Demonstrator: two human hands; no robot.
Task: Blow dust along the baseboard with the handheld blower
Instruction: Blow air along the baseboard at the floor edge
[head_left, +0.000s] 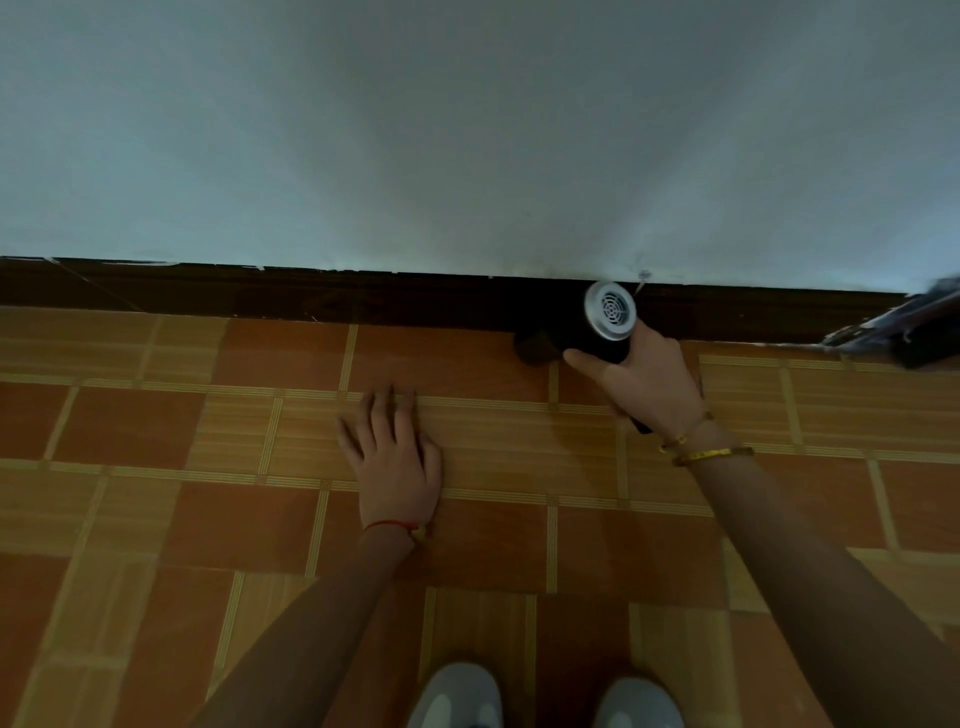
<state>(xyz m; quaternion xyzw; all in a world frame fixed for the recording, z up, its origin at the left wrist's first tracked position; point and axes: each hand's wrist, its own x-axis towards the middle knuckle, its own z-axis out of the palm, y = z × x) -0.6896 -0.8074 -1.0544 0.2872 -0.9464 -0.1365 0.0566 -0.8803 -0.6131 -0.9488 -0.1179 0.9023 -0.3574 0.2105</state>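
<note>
While left hand (395, 462) flat, right hand (644, 379) grips blower (605, 325).

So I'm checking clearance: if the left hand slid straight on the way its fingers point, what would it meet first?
Probably the dark baseboard; the left hand has only bare tiled floor ahead.

- One handheld blower (602, 325), black with a silver grille
- Two hands: left hand (396, 462), right hand (647, 382)
- Two grey shoes (457, 696)
- One red wrist string (390, 526)
- Two gold bracelets (712, 453)
- One dark baseboard (260, 291)
</note>
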